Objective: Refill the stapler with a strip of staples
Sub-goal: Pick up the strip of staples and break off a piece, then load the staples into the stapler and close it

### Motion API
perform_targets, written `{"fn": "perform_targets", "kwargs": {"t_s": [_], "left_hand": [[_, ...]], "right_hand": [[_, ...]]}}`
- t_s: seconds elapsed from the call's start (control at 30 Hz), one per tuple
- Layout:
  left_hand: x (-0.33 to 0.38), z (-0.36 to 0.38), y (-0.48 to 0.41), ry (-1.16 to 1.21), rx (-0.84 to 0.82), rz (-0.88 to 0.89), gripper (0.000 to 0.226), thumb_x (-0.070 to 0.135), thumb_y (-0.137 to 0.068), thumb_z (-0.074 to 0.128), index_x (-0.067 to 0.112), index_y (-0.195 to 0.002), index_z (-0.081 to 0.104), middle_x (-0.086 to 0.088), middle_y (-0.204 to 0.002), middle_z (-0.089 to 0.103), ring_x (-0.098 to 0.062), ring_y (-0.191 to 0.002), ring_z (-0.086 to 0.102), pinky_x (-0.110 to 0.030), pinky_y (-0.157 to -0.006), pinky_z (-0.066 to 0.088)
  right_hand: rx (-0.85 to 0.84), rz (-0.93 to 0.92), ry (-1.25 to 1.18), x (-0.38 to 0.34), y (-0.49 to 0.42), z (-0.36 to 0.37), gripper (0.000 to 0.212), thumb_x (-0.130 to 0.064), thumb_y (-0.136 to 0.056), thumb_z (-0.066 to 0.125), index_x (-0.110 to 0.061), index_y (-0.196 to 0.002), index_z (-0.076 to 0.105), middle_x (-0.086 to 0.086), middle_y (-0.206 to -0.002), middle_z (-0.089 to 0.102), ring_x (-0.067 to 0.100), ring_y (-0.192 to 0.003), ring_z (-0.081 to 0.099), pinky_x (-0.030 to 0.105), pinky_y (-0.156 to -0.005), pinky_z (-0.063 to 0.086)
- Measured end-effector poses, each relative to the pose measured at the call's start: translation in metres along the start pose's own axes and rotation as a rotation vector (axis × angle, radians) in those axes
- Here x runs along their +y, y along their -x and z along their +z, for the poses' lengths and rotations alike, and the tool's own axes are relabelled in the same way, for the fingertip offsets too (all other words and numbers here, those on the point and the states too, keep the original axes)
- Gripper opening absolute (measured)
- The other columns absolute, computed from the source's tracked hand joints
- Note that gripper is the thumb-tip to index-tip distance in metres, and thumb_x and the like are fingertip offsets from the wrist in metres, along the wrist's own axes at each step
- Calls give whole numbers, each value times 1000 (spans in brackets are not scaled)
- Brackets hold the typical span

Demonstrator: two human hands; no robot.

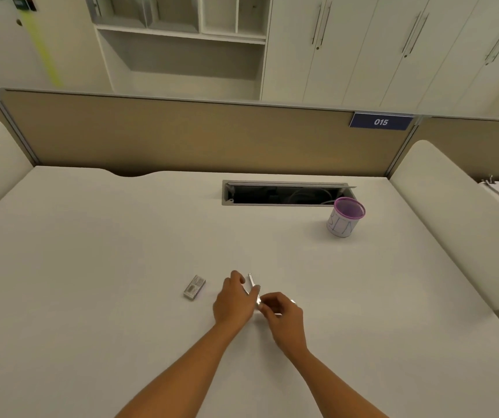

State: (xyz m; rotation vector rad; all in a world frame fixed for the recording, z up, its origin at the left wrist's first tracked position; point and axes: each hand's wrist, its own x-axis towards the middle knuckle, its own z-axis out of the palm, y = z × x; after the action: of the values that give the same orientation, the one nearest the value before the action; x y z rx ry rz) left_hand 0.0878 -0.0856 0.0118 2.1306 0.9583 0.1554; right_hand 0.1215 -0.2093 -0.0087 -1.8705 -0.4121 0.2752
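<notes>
A small silver stapler (252, 284) lies between my two hands near the middle of the white desk (91, 251), its thin metal end sticking out away from me. My left hand (233, 300) is wrapped around its left side. At the stapler's near end, my right hand (283, 315) has its fingertips pinched; most of the stapler's body is hidden by my fingers. A small grey box of staples (194, 287) lies flat on the desk just left of my left hand. I cannot make out a loose staple strip.
A cup with a purple rim (345, 217) stands at the back right of the desk, beside an open cable hatch (284, 193). A tan partition (182, 137) closes the far edge. Cream side panels (459, 224) flank the desk.
</notes>
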Motion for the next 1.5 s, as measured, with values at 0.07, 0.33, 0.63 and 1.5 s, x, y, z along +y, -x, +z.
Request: {"fn": "perform_targets", "kwargs": {"t_s": [0.07, 0.33, 0.63, 1.5], "left_hand": [[7, 5, -2, -29, -34, -31, 39, 52, -80, 57, 23, -103, 45, 0, -97, 57, -23, -83, 58, -30, -66, 39], [8, 11, -9, -17, -30, -81, 18, 29, -74, 67, 12, -78, 63, -4, -80, 68, -22, -77, 64, -29, -65, 50], [-8, 12, 2, 180, 19, -33, 15, 26, -75, 71, 14, -67, 68, 2, -64, 68, -14, -62, 64, -30, -61, 53], [68, -108, 53, 679, -539, 0, 35, 32, -97, 39, 28, -86, 72, -5, -95, 65, -16, -67, 54, -22, -60, 52]], "right_hand": [[15, 5, -7, -1, 2, -2, 22, -4, -84, 69, -26, -87, 71, -13, -81, 75, 6, -79, 71, 14, -71, 55], [147, 14, -67, -12, 1, -12, 21, -6, -83, 71, -27, -88, 70, -16, -82, 73, 7, -76, 70, 12, -67, 52], [144, 13, -129, -32, 1, -4, 18, -3, -79, 73, -21, -82, 73, -12, -77, 74, 5, -73, 72, 13, -65, 55], [27, -108, -347, -154, -7, -39, 10, -14, -79, 78, -22, -85, 79, -1, -80, 78, 16, -77, 75, 29, -67, 62]]}}
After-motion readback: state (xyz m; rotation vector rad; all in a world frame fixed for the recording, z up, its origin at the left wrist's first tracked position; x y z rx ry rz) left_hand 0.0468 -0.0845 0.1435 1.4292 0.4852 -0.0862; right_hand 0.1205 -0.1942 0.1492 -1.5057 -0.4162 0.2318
